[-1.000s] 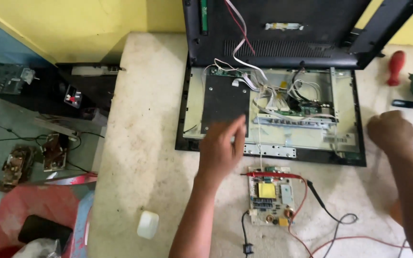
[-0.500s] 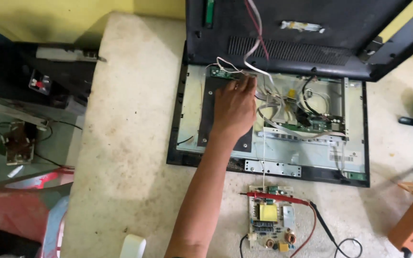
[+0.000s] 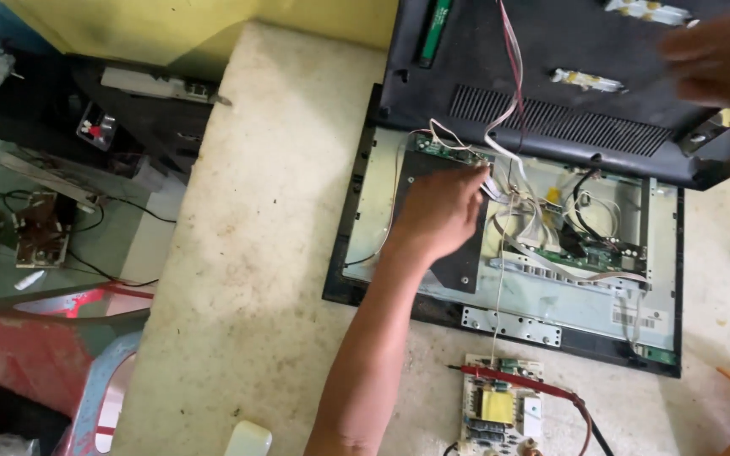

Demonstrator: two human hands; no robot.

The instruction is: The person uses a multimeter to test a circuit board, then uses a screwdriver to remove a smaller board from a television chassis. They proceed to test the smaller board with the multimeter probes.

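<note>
A pale, stained worktable fills most of the head view, and on it lies an opened flat-screen set with its metal chassis exposed. Its black back cover, ribbed with a vent strip, is tipped up along the far edge and overhangs the upper part of the chassis, hiding what lies beneath it. The left hand reaches into the chassis and rests on a black insulating sheet; its fingers are bunched together at a bundle of white ribbon wires just beside the sheet, though whether they actually pinch a wire cannot be told. Those wires loop across the green main board and up over the cover, cluttering the space to the right of the hand. The right hand is a blur at the upper right, against the cover's edge; its fingers look loosely spread, and no grasp is clear. Near the table's front edge, apart from the set, sits a small power board with a yellow transformer, and a red probe lead lies across it. To the left, off the table, a black case and loose circuit parts sit lower down.
</note>
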